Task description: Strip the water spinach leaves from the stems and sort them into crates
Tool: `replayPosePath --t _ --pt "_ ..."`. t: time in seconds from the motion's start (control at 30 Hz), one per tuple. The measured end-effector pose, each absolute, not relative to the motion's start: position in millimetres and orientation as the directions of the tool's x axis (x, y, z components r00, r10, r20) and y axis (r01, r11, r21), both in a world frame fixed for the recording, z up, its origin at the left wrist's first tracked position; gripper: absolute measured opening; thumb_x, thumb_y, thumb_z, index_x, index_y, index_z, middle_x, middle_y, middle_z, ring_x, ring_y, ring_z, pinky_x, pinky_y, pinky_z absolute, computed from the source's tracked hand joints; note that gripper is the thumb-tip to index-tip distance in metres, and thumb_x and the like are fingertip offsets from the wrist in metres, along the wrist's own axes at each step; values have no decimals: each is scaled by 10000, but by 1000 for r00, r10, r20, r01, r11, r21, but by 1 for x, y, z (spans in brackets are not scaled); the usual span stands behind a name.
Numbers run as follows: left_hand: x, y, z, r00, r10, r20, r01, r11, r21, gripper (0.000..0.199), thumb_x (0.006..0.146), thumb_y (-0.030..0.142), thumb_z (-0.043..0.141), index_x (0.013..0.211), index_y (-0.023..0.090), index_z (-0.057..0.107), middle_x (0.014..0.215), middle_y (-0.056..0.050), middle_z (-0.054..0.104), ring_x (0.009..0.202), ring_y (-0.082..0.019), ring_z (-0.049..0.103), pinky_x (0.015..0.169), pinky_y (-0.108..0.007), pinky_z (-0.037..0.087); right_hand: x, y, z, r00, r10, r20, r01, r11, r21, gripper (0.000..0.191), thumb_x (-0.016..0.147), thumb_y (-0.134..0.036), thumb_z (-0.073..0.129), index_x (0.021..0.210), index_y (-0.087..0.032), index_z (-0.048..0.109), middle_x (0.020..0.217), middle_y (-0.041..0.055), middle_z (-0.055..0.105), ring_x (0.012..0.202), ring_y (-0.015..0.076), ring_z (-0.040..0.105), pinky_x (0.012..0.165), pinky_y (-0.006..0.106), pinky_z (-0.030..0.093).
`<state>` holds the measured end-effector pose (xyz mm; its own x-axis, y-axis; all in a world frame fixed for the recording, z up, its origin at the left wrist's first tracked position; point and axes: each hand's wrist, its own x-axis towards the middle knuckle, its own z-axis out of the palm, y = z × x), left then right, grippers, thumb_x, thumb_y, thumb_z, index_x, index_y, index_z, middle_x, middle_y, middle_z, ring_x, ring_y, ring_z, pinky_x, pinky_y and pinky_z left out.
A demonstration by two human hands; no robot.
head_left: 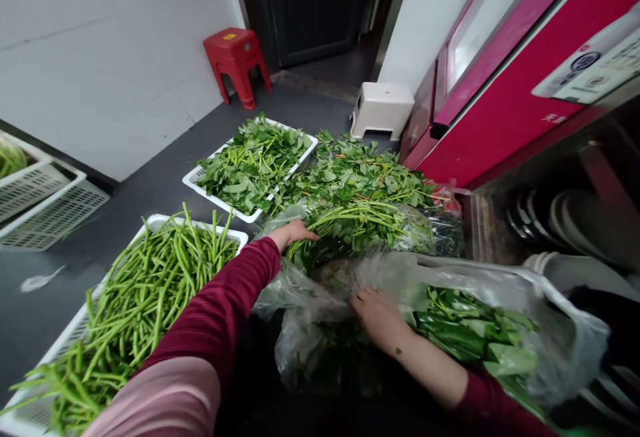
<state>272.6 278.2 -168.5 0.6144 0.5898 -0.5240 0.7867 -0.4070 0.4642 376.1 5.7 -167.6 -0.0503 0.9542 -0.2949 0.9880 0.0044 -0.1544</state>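
Note:
My left hand point(296, 232) reaches to the near left edge of a bunch of leafy green stems point(357, 220), its fingers partly hidden by the greens. Lower down, my right hand point(375, 314) lies against a clear plastic bag point(385, 274), and its fingertips are lost in the folds. Beyond the bunch, loose greens point(350, 177) are heaped on the floor. A second bag, with broad green leaves point(465, 324) in it, sits to the right of my right hand. Cut green stems point(155, 290) fill a white basket point(67, 344) at the left.
Another white basket point(311, 150) holds leafy greens. Empty-looking white crates point(55, 214) stand at the far left. A red stool point(237, 57) and a white stool point(383, 107) are by the dark doorway. Plates point(590, 274) and a red cabinet point(500, 97) are at the right.

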Motion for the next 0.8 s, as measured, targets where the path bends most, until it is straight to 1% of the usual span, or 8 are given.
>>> replayPosePath --t 0.2,0.3,0.4,0.47,0.53,0.63,0.7,0.8 --pt "255 279 -145 715 471 -517 692 -368 622 453 612 246 648 1057 192 576 993 3 662 908 -182 606 765 -221 470 376 6 -165 -52 965 -257 974 -8 -228 270 785 -61 397 905 -174 611 904 95 593 892 255 517 743 363 378" --pt "250 268 -142 763 469 -445 624 -357 695 527 625 251 645 1134 197 521 1062 -8 634 972 -198 581 818 -247 458 377 3 -166 -3 964 -266 956 -75 -284 226 768 -102 455 917 -164 613 941 100 578 932 252 507 798 370 383" --pt "248 249 -155 795 425 -434 593 -391 703 672 569 277 710 1191 195 468 1120 -26 607 1016 -205 557 872 -255 435 378 5 -167 80 970 -229 836 -190 -515 371 716 -153 539 1086 -168 559 1078 98 532 1040 228 469 906 360 363" --pt "248 234 -171 816 424 -393 568 -460 683 697 568 308 721 1198 175 451 1129 -47 598 1004 -207 559 874 -267 435 378 14 -169 210 953 -217 595 -301 -745 477 698 -175 549 1172 -173 494 1136 93 509 1025 193 489 913 337 382" --pt "250 221 -186 831 455 -320 549 -575 607 662 595 337 706 1179 150 457 1111 -72 597 972 -212 568 854 -284 443 376 33 -174 380 862 -336 120 -406 -906 451 699 -201 555 1145 -173 491 1080 84 549 905 165 551 829 318 444" --pt "251 211 -199 837 480 -261 544 -685 484 597 609 334 696 1129 119 496 1090 -117 583 990 -253 548 866 -334 424 369 71 -189 404 651 -643 -600 -342 -723 260 685 -235 597 932 -164 556 814 51 624 711 146 592 676 282 485" --pt "250 209 -200 840 481 -251 541 -704 460 577 600 337 703 1102 115 524 1110 -143 558 1053 -292 502 903 -373 389 365 93 -204 375 582 -721 -739 -282 -612 157 684 -254 599 816 -181 557 690 20 622 649 139 588 610 261 477" --pt "249 210 -190 847 441 -297 527 -768 363 648 587 421 706 1129 113 528 1129 -171 527 1075 -325 472 889 -394 385 361 113 -227 422 566 -708 -735 -244 -633 167 673 -288 589 817 -213 551 706 -11 640 627 131 578 511 229 427"
